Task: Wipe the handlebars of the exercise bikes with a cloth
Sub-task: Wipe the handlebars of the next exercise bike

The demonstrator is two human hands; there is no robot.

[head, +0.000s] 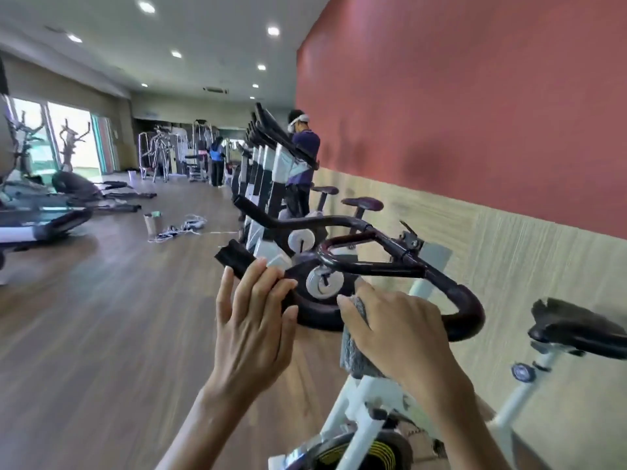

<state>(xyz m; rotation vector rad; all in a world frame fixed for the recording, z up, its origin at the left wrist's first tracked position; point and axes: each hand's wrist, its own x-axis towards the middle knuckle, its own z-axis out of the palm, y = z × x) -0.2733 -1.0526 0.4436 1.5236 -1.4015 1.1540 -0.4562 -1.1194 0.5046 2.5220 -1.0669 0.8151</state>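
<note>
Two hands are tending a black handlebar: the left hand is grasping its end grip; at its three o'clock, the right hand is clutching a grey cloth against the bar.

Open floor left — saddle, wall crowd handlebars' right.

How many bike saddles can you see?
3: nearest saddle far right, second saddle along the wall, third saddle beside the standing person. Others may be hidden.
</note>
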